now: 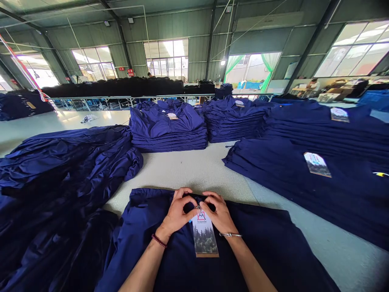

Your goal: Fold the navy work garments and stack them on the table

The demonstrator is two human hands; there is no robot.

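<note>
Navy garment (258,251) with hanging paper tag (205,237)

Item: one navy blue woven fabric garment (261,251), lying flat and spread out, its surface largely smooth with soft creases along the left side. Dark collar opening (189,207) at the top edge, gathered and partly hidden. Rectangular card hang tag (205,239) rests on the fabric directly below the collar, hanging straight. Tag shows a red mountain logo, the word "Avalanche" and a forest photograph above a tan lower edge.
</note>
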